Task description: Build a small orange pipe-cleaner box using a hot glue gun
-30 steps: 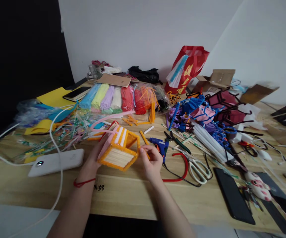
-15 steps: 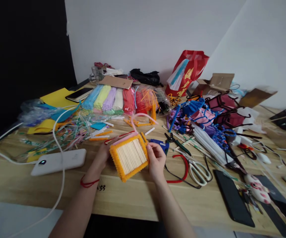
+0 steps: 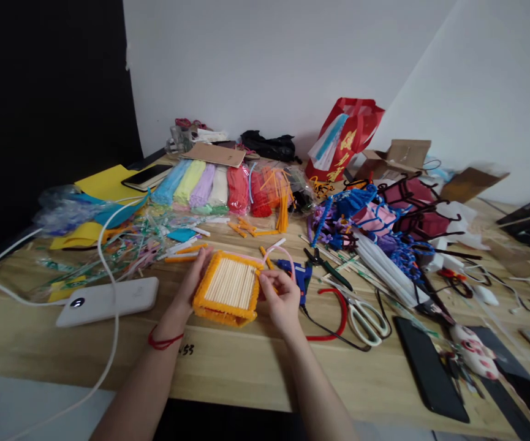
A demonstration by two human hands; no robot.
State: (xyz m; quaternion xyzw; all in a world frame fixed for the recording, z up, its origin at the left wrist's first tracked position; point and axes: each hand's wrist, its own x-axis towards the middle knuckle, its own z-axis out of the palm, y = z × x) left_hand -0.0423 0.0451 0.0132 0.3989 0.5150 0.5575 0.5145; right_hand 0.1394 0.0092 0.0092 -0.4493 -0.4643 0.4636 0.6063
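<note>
Between my hands is a small box (image 3: 228, 283) with a panel of pale thin sticks framed in fuzzy orange pipe cleaner. My left hand (image 3: 194, 283) grips its left side, the fingers partly hidden behind it. My right hand (image 3: 282, 300) pinches at its right edge, close to a pink pipe cleaner (image 3: 287, 252) that loops up from the box. Just beyond my right hand lies a blue glue gun (image 3: 300, 274). Dark-handled pliers (image 3: 331, 269), white-handled scissors (image 3: 364, 320) and a bent red pipe cleaner (image 3: 342, 315) rest to the right.
Bundles of coloured pipe cleaners (image 3: 209, 187) lie at the back. A white power bank (image 3: 108, 301) with a cable sits left. A pile of blue and purple pipe-cleaner pieces (image 3: 361, 208), a red bag (image 3: 345, 138) and a black phone (image 3: 430, 367) are to the right.
The box has tilted and come slightly lower and to the left, so its lower orange-edged side shows. The pink pipe cleaner's loop has swung right, near my right hand.
</note>
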